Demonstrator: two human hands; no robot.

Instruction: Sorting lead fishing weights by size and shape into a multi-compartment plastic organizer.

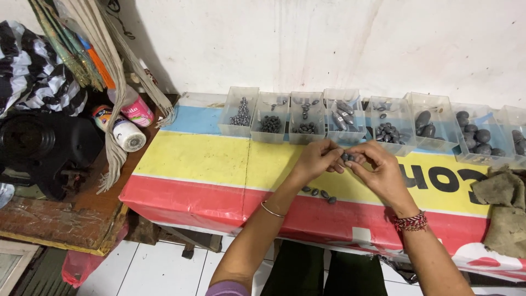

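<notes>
Both hands meet over the yellow stripe of the table cover (197,159): left hand (316,159) and right hand (378,167) pinch a small grey weight (346,157) between their fingertips. Four loose weights (319,193) lie just below. Clear bins (339,118) of weights line the wall behind; a grey cloth (501,211) lies far right.

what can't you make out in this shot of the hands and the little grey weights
- Head view: how the small grey weight is gripped; the fingertips of the left hand and right hand wrap it.
- Head view: the far-right clear tray is cut off by the frame edge.
- Head view: weights in the leftmost tray are too small to tell their shape.
- Head view: the four loose weights on the tabletop look oval; finer detail is unreadable.
</notes>
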